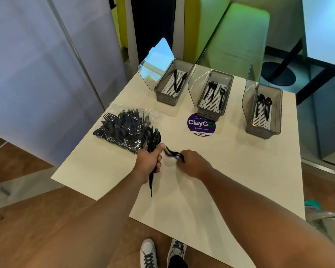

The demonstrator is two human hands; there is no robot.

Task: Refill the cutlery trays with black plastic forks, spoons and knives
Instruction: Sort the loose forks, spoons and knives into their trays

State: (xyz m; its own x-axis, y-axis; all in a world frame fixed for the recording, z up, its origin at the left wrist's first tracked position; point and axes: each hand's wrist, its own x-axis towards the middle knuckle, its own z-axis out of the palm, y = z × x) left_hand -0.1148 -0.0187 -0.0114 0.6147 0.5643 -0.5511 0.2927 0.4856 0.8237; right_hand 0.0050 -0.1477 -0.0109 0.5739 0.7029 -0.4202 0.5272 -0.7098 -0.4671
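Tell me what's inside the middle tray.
A few black forks, and possibly spoons, lie on the white slotted insert in the middle tray. The insert covers whatever is beneath it.

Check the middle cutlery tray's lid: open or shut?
Open. The clear lid stands raised along the left side of the middle tray, leaving the black cutlery inside uncovered.

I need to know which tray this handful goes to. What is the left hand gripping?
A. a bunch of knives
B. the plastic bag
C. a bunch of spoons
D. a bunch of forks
C: the left hand grips a bunch of black spoons, their oval bowls sticking up above the fist; the right hand pinches a blurred black utensil.
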